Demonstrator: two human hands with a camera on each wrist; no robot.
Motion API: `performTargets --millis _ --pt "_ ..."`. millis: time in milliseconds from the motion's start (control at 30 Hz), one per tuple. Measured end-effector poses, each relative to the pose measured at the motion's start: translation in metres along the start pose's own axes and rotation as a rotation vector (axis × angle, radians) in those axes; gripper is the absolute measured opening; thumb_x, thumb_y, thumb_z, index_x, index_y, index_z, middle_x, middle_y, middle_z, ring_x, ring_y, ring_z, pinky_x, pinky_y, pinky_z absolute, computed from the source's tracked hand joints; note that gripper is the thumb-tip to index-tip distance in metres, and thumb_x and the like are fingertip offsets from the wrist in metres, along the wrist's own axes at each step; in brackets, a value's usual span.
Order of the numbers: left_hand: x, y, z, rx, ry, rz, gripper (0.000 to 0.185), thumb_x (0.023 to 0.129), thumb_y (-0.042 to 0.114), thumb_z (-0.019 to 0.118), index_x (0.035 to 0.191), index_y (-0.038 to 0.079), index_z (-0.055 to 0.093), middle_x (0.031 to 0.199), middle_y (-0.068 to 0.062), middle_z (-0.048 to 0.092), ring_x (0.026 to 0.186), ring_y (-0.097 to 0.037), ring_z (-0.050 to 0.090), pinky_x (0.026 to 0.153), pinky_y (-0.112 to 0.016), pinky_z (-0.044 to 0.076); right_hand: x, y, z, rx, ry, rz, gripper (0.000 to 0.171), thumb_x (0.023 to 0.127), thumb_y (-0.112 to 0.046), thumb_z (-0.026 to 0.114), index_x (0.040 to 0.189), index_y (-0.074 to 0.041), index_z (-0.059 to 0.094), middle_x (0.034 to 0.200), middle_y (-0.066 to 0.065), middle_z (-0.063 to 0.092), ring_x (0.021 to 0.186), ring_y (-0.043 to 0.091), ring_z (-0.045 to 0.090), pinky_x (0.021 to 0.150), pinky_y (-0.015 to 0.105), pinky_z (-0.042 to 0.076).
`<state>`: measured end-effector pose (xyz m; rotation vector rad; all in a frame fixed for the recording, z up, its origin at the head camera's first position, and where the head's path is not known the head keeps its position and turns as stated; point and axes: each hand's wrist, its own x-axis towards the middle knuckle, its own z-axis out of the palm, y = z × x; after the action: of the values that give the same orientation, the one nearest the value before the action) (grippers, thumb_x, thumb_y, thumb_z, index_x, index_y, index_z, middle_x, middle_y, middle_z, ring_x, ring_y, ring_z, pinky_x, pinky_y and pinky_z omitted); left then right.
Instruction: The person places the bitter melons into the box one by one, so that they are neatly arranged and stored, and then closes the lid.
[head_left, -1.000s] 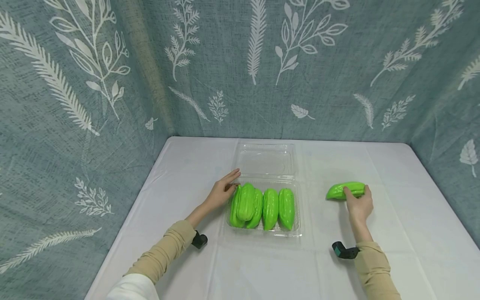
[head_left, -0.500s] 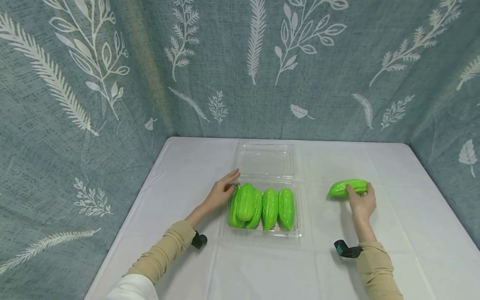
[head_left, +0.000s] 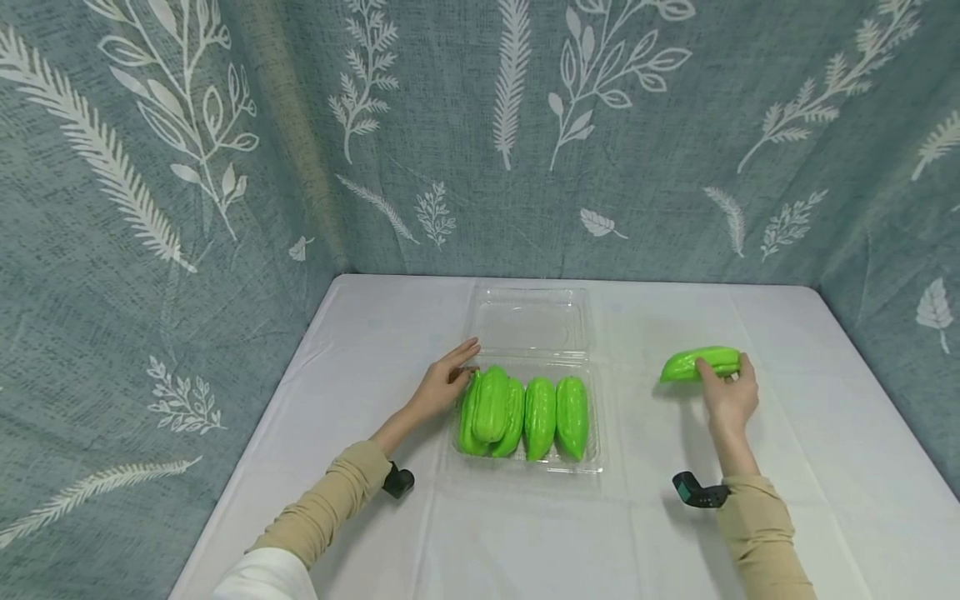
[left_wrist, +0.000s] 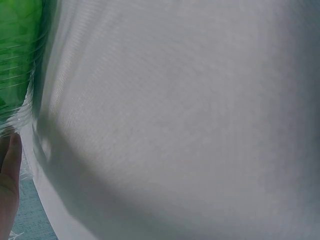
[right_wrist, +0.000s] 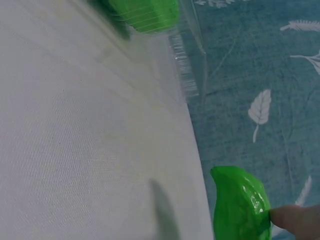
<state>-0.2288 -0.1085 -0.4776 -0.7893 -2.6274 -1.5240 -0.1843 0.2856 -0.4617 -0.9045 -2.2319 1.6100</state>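
My right hand [head_left: 731, 402] pinches a glossy green bitter melon [head_left: 684, 367] with ribbed skin, thumb on its near side, above the right part of the table. In the right wrist view the held bitter melon [right_wrist: 239, 202] appears at lower right, a fingertip [right_wrist: 287, 218] against it. Several similar bitter melons [head_left: 540, 419] lie in a clear plastic clamshell container [head_left: 597, 400], one on top of others at its left. My left hand [head_left: 437, 390] rests at the container's left side, fingers extended near the hinge. In the left wrist view a finger [left_wrist: 12, 160] is right at the container wall.
The clear lid [head_left: 531, 321] lies folded back behind the container. White cloth covers the table [head_left: 525, 533]. Patterned teal curtains [head_left: 450, 125] hang at the back and both sides. Dark cameras [head_left: 699, 490] sit at the wrists.
My right hand has raised the bitter melon off the table, shifting it slightly right and away from me. The left hand and the container stay as they were.
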Motion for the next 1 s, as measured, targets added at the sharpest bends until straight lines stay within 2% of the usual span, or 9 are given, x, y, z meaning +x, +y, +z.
performTargets --millis 133,233,600,1000 --pt "-0.003 0.019 -0.006 0.002 -0.017 -0.004 0.044 0.091 -0.013 0.044 0.134 -0.016 0.040 0.146 -0.032 0.032 0.111 -0.045 0.058 0.098 -0.050 0.049 -0.001 -0.001 0.001 0.006 -0.014 -0.012 0.077 0.095 -0.025 0.053 0.152 -0.002 0.007 0.157 0.022 0.011 0.141 0.040 0.026 0.115 0.045 0.033" --pt "-0.004 0.023 -0.007 0.000 -0.023 -0.010 0.044 0.091 -0.013 0.044 0.134 -0.016 0.041 0.146 -0.032 0.032 0.112 -0.045 0.058 0.098 -0.050 0.049 -0.003 -0.003 0.002 -0.001 -0.025 -0.028 0.076 0.094 -0.024 0.053 0.151 -0.001 0.007 0.157 0.022 0.011 0.140 0.041 0.027 0.114 0.046 0.033" --pt "-0.003 0.019 -0.007 -0.019 -0.016 -0.003 0.043 0.090 -0.014 0.044 0.133 -0.018 0.041 0.146 -0.033 0.032 0.111 -0.045 0.058 0.097 -0.050 0.049 -0.012 -0.016 0.006 0.007 -0.084 -0.103 0.077 0.095 -0.024 0.055 0.151 -0.001 0.008 0.157 0.022 0.011 0.141 0.041 0.026 0.114 0.045 0.034" --pt "-0.003 0.021 -0.008 -0.035 -0.023 -0.014 0.044 0.090 -0.014 0.044 0.134 -0.016 0.040 0.146 -0.032 0.031 0.112 -0.046 0.058 0.098 -0.049 0.049 -0.023 -0.029 0.010 -0.005 -0.173 -0.127 0.078 0.094 -0.027 0.056 0.152 -0.005 0.009 0.158 0.019 0.010 0.141 0.040 0.027 0.115 0.046 0.033"
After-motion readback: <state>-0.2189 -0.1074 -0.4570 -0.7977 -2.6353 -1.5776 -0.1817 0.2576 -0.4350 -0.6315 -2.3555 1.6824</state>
